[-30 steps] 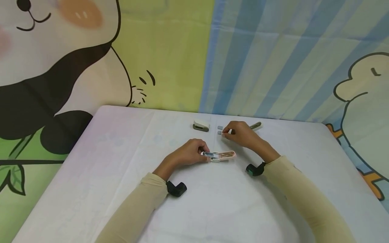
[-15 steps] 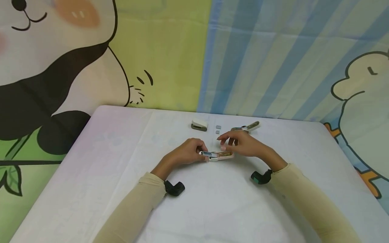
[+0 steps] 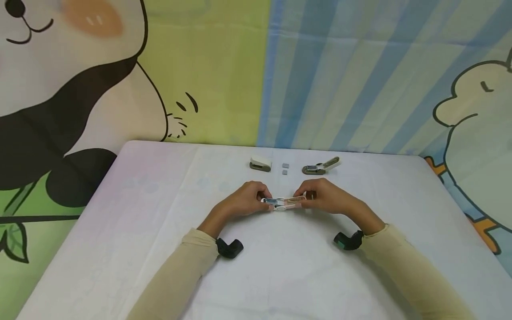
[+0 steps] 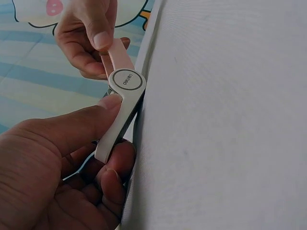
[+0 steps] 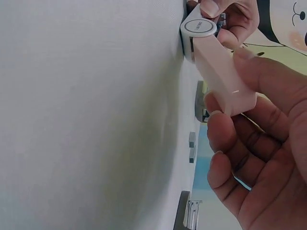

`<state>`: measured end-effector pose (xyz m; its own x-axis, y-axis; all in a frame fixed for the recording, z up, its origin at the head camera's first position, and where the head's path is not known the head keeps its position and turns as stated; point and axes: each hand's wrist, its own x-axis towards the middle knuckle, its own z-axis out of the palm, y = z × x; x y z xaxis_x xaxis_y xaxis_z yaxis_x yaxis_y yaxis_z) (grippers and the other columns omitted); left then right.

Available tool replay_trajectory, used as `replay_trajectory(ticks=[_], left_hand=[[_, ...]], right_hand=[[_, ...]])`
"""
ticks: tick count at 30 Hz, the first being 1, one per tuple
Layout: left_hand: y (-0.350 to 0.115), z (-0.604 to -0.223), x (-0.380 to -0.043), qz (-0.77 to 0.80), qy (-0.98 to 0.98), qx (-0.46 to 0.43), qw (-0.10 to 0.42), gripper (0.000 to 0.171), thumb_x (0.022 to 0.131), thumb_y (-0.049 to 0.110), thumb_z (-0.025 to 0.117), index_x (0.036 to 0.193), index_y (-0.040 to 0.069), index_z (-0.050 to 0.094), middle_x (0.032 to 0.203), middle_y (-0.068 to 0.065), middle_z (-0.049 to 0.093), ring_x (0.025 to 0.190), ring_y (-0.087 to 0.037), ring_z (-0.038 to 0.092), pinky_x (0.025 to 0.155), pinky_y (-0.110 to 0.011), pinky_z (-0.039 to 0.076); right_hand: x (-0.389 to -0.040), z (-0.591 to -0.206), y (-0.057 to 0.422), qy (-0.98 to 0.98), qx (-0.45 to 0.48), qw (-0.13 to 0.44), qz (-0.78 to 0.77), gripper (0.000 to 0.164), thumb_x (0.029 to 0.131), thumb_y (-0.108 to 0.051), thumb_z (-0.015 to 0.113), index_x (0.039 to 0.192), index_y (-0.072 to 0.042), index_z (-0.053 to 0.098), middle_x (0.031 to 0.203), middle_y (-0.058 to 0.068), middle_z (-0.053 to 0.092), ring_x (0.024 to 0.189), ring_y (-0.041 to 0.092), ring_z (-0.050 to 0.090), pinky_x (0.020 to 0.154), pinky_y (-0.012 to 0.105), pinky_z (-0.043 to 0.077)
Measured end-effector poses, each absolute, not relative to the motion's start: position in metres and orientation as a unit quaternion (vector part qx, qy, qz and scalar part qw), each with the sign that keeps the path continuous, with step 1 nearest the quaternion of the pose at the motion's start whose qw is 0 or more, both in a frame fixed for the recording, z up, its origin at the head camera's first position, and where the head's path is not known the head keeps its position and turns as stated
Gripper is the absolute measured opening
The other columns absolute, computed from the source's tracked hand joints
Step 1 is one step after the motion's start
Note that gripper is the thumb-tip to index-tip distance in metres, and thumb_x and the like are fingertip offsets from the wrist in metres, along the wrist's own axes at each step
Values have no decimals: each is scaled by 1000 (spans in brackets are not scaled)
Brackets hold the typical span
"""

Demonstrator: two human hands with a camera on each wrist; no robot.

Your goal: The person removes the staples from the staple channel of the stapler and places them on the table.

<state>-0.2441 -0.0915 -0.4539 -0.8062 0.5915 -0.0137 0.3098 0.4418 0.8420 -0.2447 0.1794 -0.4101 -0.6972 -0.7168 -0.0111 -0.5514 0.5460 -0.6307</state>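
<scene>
Small stapler (image 3: 279,204), white and pink, spread wide at its pivot, held between both hands over the desk (image 3: 280,275), near the middle; cannot tell whether it touches the cloth. Left hand (image 3: 243,199) pinches the white end, thumb on top; right hand (image 3: 328,197) grips the pink arm (image 5: 216,69) near its far tip

Handling, by judgement: light, hard plastic over a metal channel; smooth sides could slip; pivot probably the weak spot if twisted. Best hold: one end per hand, fingertips clear of the inner metal

Beyond it: a closed white-and-grey stapler (image 3: 260,164), two small grey blocks, likely staples (image 3: 285,166), and an olive stapler (image 3: 320,167) lying spread

Writing: short dark word inside a ring on the round white boss (image 4: 127,79); too small to read surely; no other lettering made out
</scene>
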Motion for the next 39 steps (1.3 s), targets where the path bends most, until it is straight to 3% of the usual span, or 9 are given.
replay_trajectory(ticks=[11,17,23,29,34,39], left_hand=[[-87,-452,-241,455,836,273,142,16,82,12,79,95,6,72,82,1,62,69,-12,51,60,-24,42],[-84,-449,-242,455,834,275,147,15,82,13,79,94,7,72,83,2,62,71,-12,52,61,-25,43],[-81,-446,-248,451,833,282,155,12,85,15,77,94,8,74,80,3,64,67,-12,52,58,-24,41],[-65,-443,-258,436,827,303,184,11,88,17,74,95,8,74,79,4,67,71,-11,55,62,-24,44],[-46,-439,-264,431,815,311,231,11,89,18,72,95,8,74,75,2,68,67,-10,57,63,-24,45],[-24,-437,-268,430,808,322,240,12,90,17,72,96,7,74,75,2,68,65,-10,58,61,-24,45]], right_hand=[[-239,-419,186,875,-354,129,-304,20,88,-15,74,107,-8,73,86,-8,60,71,11,50,62,27,45],[-237,-421,189,874,-383,131,-269,23,94,-11,66,115,-4,69,94,-5,60,76,9,50,68,28,45],[-241,-414,191,877,-409,107,-226,19,95,-7,63,112,-2,70,93,-3,61,75,8,50,68,30,44],[-247,-398,206,875,-390,182,-222,21,96,-3,60,115,2,68,93,-2,61,75,10,51,69,30,46],[-254,-383,221,875,-357,263,-193,23,98,-7,57,118,0,66,104,-1,63,86,12,56,77,33,48],[-261,-375,239,878,-327,292,-191,25,98,-9,58,119,-1,66,107,1,65,90,14,57,79,35,48]])
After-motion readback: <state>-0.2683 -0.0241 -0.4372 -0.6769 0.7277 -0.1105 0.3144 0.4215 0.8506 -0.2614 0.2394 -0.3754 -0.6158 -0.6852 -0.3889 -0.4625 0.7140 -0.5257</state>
